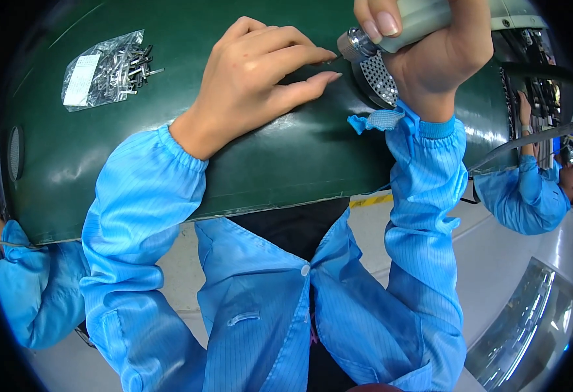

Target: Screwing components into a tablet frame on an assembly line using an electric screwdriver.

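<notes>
My right hand point(430, 65) is wrapped round a pale green electric screwdriver point(423, 25) with a metal collar at its front, pointing left. My left hand point(260, 72) hovers over the green table mat, palm down. Its index finger and thumb stretch toward the dark tip of the screwdriver, a gap between them. Whether the index fingertip touches the bit is hard to see. Below the collar, partly covered by my right hand, lies a round dark-rimmed plate with many small holes point(379, 80). A blue wrist strap point(384, 120) hangs at my right cuff.
A clear plastic bag point(106, 68) of small metal parts with a white label lies on the green mat point(286, 153) at the far left. A perforated round piece point(16, 153) sits at the left edge. Co-workers in blue point(522, 196) are at both sides. A grey cable point(535, 138) crosses the right.
</notes>
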`<state>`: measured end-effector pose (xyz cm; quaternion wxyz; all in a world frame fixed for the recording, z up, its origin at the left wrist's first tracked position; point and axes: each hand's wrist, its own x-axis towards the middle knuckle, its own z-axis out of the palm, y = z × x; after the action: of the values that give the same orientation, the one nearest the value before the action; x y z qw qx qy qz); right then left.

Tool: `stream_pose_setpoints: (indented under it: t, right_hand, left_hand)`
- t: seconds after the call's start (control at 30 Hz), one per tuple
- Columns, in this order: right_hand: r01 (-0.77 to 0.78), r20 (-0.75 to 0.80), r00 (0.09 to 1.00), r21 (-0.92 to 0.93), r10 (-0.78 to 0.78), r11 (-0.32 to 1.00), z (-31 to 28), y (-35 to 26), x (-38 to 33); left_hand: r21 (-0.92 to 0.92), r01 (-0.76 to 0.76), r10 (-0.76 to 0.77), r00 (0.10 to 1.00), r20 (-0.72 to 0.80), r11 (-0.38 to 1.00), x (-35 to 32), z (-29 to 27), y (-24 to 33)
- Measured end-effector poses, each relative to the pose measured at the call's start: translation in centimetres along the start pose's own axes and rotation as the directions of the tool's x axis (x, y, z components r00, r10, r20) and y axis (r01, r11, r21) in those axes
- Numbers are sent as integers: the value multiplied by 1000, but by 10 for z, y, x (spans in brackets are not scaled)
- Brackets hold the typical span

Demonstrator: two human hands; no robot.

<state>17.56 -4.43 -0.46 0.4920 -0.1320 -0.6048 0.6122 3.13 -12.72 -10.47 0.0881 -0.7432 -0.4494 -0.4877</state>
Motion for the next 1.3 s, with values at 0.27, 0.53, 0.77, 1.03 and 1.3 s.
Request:
stream_pose_setpoints:
  t: [0.27, 0.53, 0.77, 1.03, 1.3]
  right_hand:
    - [-19, 14, 1000, -10, 19, 1000, 2, 0, -2]
    - [-9, 17, 1000, -22, 9, 1000, 2, -1, -1]
    - [2, 26, 1000, -14, -1, 1000, 3, 0, 0]
    - [-3, -5, 1000, -39, 3, 999, 6, -2, -5]
    - [25, 3, 1000, -78, -24, 997, 6, -1, -4]
  left_hand:
    - [5, 0, 0, 1000, 8, 1000, 0, 0, -2]
    - [14, -48, 48, 999, -12, 999, 1, 0, -4]
    - [13, -53, 53, 999, -6, 998, 1, -2, -5]
    - [-23, -58, 58, 998, -15, 998, 0, -2, 0]
    - [-35, -35, 34, 999, -26, 999, 0, -1, 0]
